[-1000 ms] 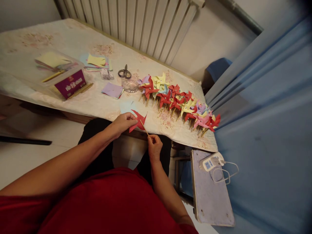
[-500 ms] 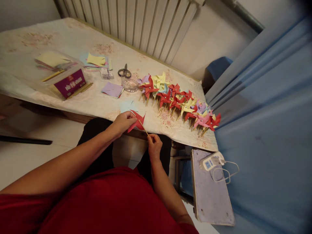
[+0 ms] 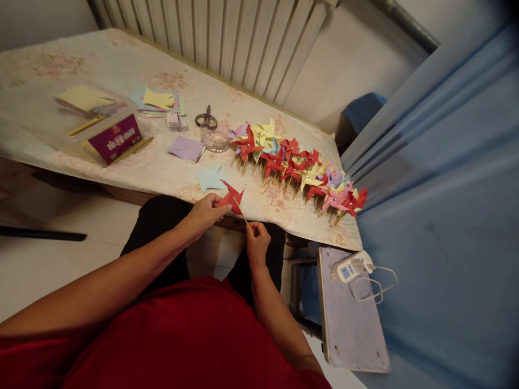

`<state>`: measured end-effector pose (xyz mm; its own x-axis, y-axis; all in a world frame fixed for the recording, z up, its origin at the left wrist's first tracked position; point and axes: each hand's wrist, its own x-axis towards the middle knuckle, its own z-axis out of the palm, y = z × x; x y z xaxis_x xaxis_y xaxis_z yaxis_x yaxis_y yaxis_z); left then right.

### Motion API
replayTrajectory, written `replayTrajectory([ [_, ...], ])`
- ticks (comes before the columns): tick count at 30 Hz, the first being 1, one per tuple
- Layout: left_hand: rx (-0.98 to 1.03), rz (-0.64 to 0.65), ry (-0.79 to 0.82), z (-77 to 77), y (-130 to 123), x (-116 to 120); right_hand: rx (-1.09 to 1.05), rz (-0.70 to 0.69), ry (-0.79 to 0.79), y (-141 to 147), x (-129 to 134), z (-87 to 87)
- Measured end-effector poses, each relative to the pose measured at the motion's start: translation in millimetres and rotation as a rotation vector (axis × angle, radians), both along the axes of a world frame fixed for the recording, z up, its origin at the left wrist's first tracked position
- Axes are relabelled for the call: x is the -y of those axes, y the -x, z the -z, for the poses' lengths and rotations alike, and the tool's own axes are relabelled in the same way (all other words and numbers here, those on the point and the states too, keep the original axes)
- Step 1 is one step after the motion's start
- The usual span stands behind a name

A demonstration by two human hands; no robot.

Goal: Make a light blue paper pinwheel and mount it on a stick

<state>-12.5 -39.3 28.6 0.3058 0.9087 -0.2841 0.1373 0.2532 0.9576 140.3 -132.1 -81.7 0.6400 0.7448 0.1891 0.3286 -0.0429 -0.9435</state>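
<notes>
A red paper pinwheel point(image 3: 232, 199) is held over the table's near edge, its back turned up towards me. My left hand point(image 3: 210, 209) pinches the paper on its left side between thumb and fingers. The thin wooden stick point(image 3: 240, 211) slants down from the pinwheel's middle, and my right hand point(image 3: 258, 240) is closed round its lower end. Just beyond my left hand lies a light blue paper sheet point(image 3: 211, 178). Finished-looking pinwheels point(image 3: 292, 170) in red, yellow, pink and purple stand packed together to the right.
Purple paper squares point(image 3: 186, 148), a clear glass dish point(image 3: 216, 141), black scissors point(image 3: 206, 119), small boxes point(image 3: 177, 122) and stacked coloured paper point(image 3: 159, 100) lie farther back. A clear bag with a purple label point(image 3: 115, 139) sits left. A stool point(image 3: 357, 335) holds a white power strip point(image 3: 352, 267).
My left hand has shifted its grip lower on the red pinwheel, and the paper has turned a little. My right hand stays almost still on the stick.
</notes>
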Motion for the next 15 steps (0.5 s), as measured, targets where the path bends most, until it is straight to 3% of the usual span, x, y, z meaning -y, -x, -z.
replayTrajectory([
  [6, -0.079, 0.001, 0.004, 3.4, 0.5, -0.2, 0.028, 0.004, 0.008, 0.5, 0.1, -3.0],
  [15, 0.049, -0.047, 0.03, 4.9, -0.6, -3.8, 0.02, -0.025, 0.005, -0.6, 0.8, -3.3],
])
